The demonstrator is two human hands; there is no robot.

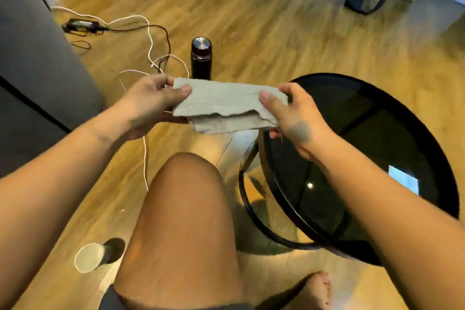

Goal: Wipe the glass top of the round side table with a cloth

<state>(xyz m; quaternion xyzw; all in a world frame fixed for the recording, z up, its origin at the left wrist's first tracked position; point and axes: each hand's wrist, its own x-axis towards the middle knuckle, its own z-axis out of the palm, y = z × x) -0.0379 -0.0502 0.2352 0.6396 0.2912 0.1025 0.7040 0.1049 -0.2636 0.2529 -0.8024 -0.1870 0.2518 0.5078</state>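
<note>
Between both hands (151, 106) (292, 118), folded cloth (224, 106).

Under the right grip (292, 118), part of the desk (377, 118) glass is hidden by hand and forearm. The cloth (226, 106) covers the flask (201, 58) base beyond both grips; fingers behind it are unseen.

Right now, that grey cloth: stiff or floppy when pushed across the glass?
Probably floppy: the cloth sags between the left hand and right hand, its lower layer drooping. Likely light, since pinches hold it. It may bunch on the smooth glass top.
</note>
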